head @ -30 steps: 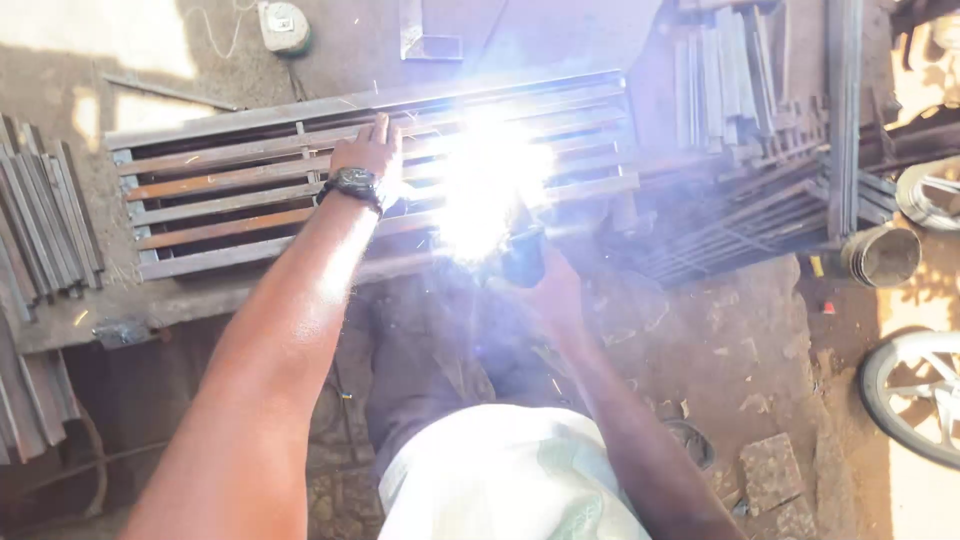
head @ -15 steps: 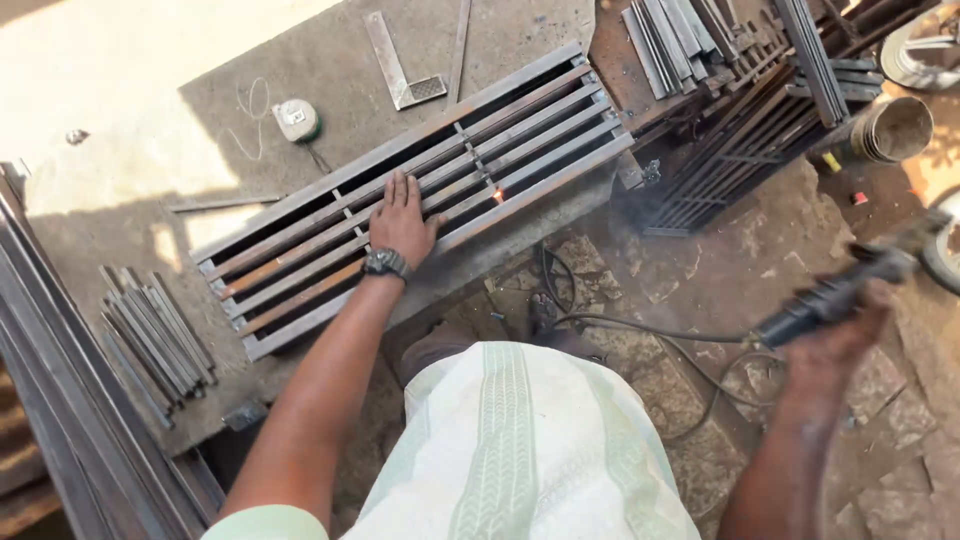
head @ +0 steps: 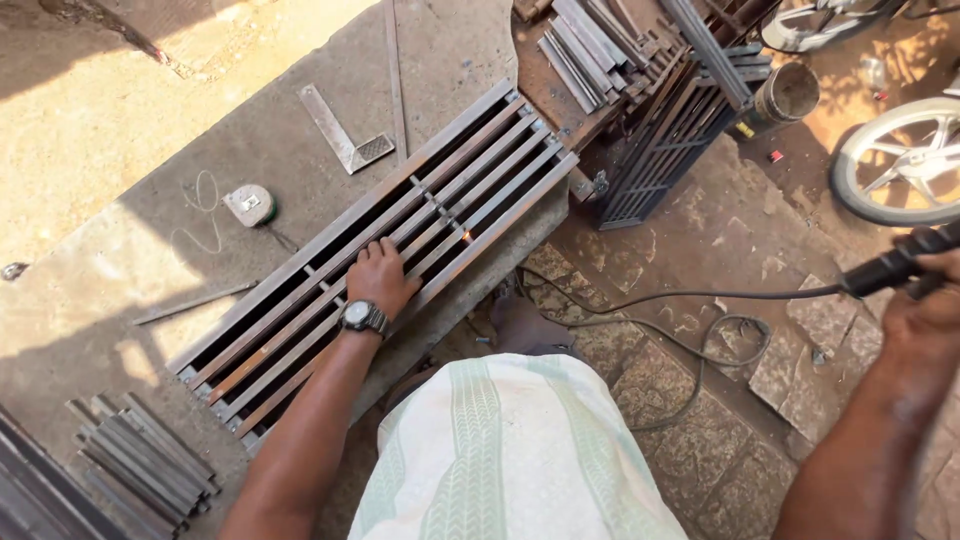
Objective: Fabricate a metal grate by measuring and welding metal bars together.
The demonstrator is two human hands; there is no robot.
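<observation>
A long metal grate (head: 440,200) of parallel bars lies on a steel work table (head: 120,270). My left hand (head: 380,277), with a wristwatch on the wrist, rests flat on the bars near the grate's middle. A small spot on one bar (head: 466,236) still glows orange. My right hand (head: 925,310) is out at the far right, away from the table, closed around a black welding electrode holder (head: 895,265). Its black cable (head: 690,320) trails over the paved ground back toward the table.
On the table lie a steel try square (head: 345,135), a tape measure (head: 248,204), a thin rod (head: 190,303) and cut bars (head: 145,465). More bars (head: 590,40), another grate (head: 660,150), a tin can (head: 785,92) and a wheel (head: 900,160) crowd the upper right.
The bright welding arc on the grate has stopped. My right hand drew the electrode holder off the grate to the right. My left hand stayed on the bars.
</observation>
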